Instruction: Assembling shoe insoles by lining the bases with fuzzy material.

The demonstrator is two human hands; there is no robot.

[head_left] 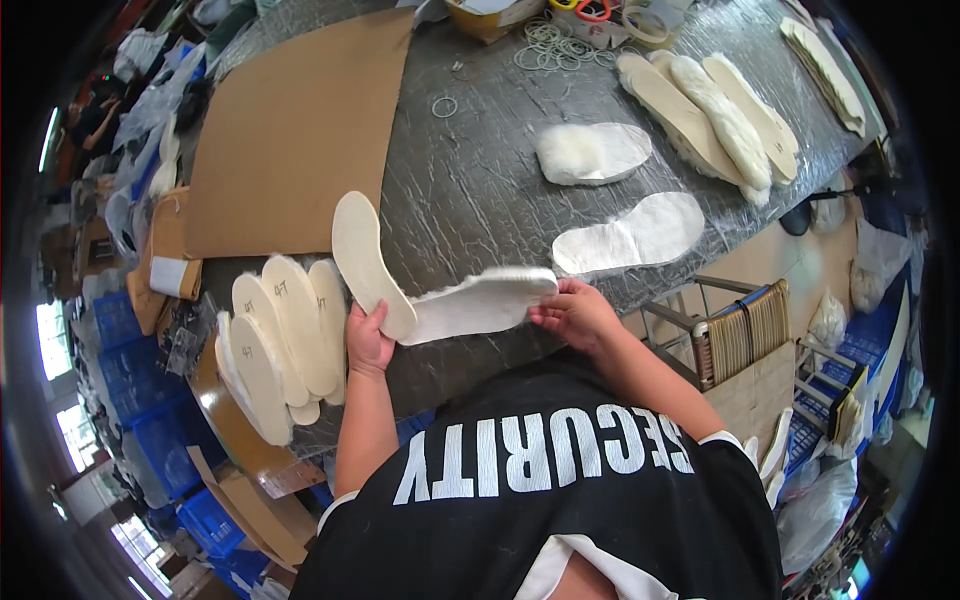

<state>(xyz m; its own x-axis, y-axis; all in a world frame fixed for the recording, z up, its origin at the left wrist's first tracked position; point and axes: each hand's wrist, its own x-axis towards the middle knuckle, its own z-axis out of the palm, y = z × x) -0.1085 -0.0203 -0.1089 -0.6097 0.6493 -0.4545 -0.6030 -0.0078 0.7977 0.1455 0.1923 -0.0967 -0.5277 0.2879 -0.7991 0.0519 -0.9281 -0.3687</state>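
My left hand (pixel 369 342) pinches the lower end of a cream insole (pixel 360 245), which rises curved away from me. The same hand meets the near end of a white fleece insole (pixel 470 308), whose furry edge faces away from me. My right hand (pixel 578 316) grips the other end of that fleece insole, fingers closed on its tip. Beyond the right hand lies a flat white insole (pixel 640 234). Farther off is another white insole (pixel 622 150) with a tuft of fluff on it. Beside my left hand sits a pile of cream insoles (pixel 285 335) with handwritten marks.
A brown cardboard sheet (pixel 300 130) covers the table's far left. Loose rubber bands (pixel 560 48), scissors (pixel 592 10) and a tape roll (pixel 652 22) sit at the far edge. Bundled insoles (pixel 700 120) lie far right. A metal-framed chair (pixel 740 335) stands right of me.
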